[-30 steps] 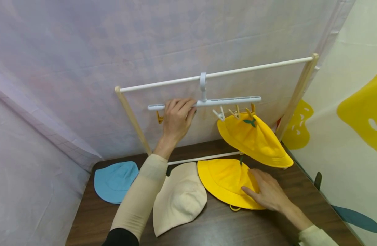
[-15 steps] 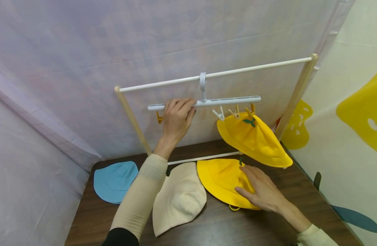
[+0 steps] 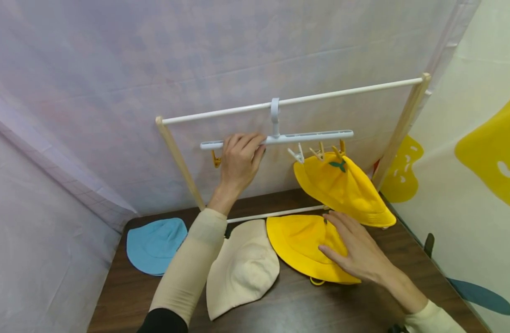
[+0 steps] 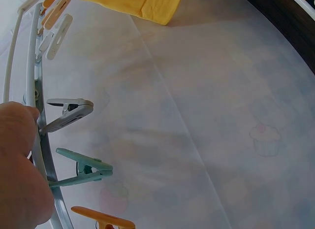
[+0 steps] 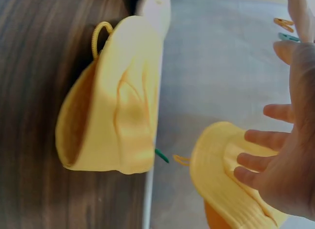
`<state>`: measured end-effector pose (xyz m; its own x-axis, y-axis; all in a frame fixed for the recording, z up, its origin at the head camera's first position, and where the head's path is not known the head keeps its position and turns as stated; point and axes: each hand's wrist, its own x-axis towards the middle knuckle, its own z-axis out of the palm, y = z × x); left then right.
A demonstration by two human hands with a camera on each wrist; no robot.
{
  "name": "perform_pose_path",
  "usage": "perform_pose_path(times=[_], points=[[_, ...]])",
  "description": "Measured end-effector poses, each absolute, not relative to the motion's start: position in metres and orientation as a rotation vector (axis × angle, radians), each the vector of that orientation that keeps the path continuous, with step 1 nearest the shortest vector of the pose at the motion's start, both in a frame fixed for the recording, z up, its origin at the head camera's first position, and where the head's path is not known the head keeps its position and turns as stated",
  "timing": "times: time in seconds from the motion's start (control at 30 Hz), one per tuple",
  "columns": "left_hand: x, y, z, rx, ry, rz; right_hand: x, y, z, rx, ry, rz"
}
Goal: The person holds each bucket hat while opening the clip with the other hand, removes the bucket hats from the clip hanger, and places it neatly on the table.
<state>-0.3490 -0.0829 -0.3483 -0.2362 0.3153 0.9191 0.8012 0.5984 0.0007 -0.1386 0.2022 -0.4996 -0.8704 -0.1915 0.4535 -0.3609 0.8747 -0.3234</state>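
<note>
My left hand (image 3: 239, 162) grips the left half of a white clip hanger (image 3: 313, 137), which hooks over a rack's top rail. In the left wrist view a grey clip (image 4: 74, 112) and a green clip (image 4: 88, 167) hang from the bar near that hand. A yellow hat (image 3: 342, 189) with a green sprout dangles from clips at the hanger's right end. Below it, a second yellow hat (image 3: 298, 243) lies on the table. With fingers spread and holding nothing, my right hand (image 3: 360, 252) overlaps this lower hat's right side in the head view.
A cream hat (image 3: 250, 268) lies left of the lower yellow hat, and a light blue hat (image 3: 156, 245) sits at the table's left. The rack's wooden post (image 3: 404, 125) rises on the right. Fabric walls (image 3: 113, 69) enclose the table (image 3: 296, 307).
My right hand has shifted toward the back of the lower yellow hat, its fingertips now near the hanging hat's brim. The left hand and the hats stay in place.
</note>
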Motion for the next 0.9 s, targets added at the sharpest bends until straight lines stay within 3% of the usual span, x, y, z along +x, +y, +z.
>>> perform_pose_path(times=[0.9], points=[[-0.347, -0.083, -0.349, -0.901, -1.825, -0.595, -0.162, 0.232, -0.448, 0.55, -2.112, 0.479]])
